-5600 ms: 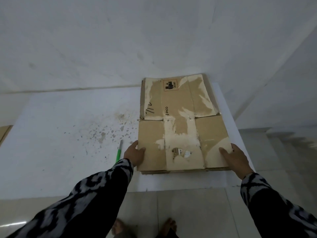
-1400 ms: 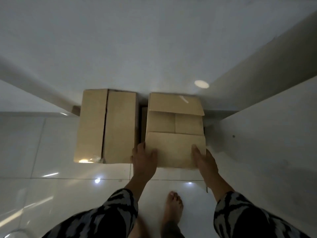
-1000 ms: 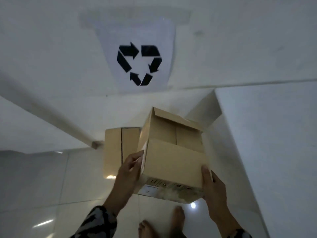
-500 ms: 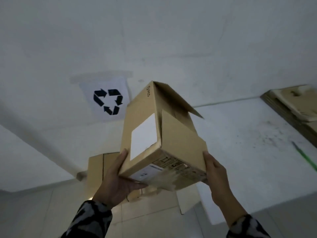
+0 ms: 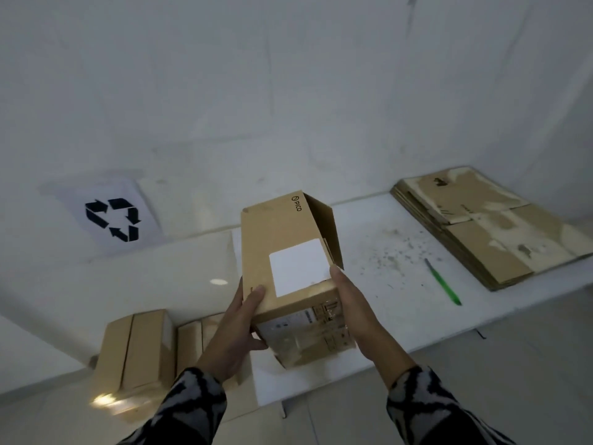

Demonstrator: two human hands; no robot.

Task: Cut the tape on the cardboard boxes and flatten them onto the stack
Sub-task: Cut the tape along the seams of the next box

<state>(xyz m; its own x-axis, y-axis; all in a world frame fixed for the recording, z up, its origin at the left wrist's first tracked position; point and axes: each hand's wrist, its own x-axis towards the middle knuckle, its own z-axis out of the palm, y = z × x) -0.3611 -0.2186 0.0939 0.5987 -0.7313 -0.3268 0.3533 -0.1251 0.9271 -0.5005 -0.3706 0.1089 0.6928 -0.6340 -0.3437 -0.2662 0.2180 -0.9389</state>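
I hold the box (image 5: 288,252) up over the desk (image 5: 385,284), left hand (image 5: 237,329) gripping its left corner, right hand (image 5: 356,309) flat against its right side; stack (image 5: 500,232) far right.

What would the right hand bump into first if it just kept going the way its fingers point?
The right hand points up and away along the held box. Past the box's open flap, probably the white wall first, though depth is hard to judge.

L hand (image 5: 236,329) gripping, R hand (image 5: 359,311) flat, both arms fwd, patterned sleeves
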